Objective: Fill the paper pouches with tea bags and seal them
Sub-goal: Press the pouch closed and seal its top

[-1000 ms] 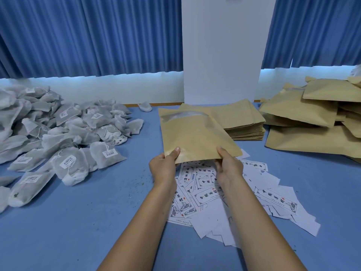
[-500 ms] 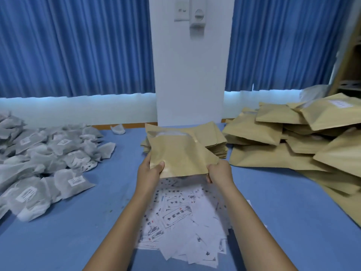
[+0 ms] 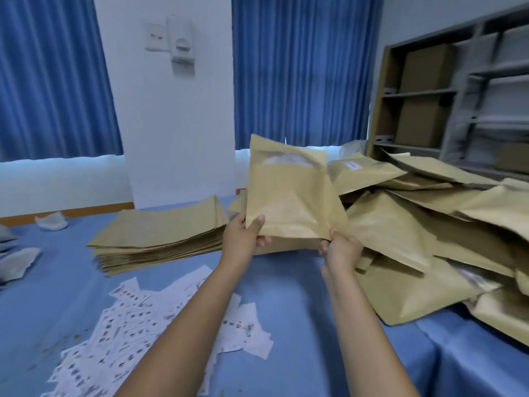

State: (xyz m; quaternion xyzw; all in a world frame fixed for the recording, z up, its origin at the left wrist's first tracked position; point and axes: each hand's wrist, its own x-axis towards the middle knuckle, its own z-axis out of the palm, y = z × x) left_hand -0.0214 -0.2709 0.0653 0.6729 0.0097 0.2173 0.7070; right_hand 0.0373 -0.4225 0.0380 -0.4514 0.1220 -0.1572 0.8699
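I see pouch (image 3: 289, 196) upright, right of stack (image 3: 163, 227) | left hand (image 3: 243, 239) pinches its lower left corner | right hand (image 3: 342, 249) pinches lower right | pile (image 3: 400, 233) farther right of stack

Blue curtains (image 3: 300, 67) flank a white pillar (image 3: 177, 124); cardboard boxes (image 3: 426, 67) sit on a shelf (image 3: 415, 94).

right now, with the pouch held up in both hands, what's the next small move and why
Probably lay the pouch on the pile to the right. The left hand and right hand grip its bottom edge, it is held beside that pile, and white shows inside it, so it looks filled.
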